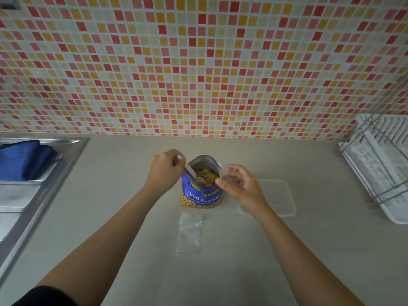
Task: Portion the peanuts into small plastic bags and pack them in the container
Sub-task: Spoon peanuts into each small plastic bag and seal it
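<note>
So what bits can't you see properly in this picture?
All in the head view:
Spoon: the handle's end is hidden inside the left hand grip.
Held plastic bag: it is clear and partly covered by the right hand, so I cannot tell if peanuts are inside.
Container: its near left corner is hidden behind the right wrist.
Dish rack: cut off by the right edge.
Sink: cut off by the left edge.

Glossy foil peanut bag (202,193), clear plastic container (280,197), brushed-metal sink (44,173)

Steel sink (33,195) at left holding blue cloth (22,160), white dish rack (379,168) at right, mosaic tiled wall (198,62) behind
</note>
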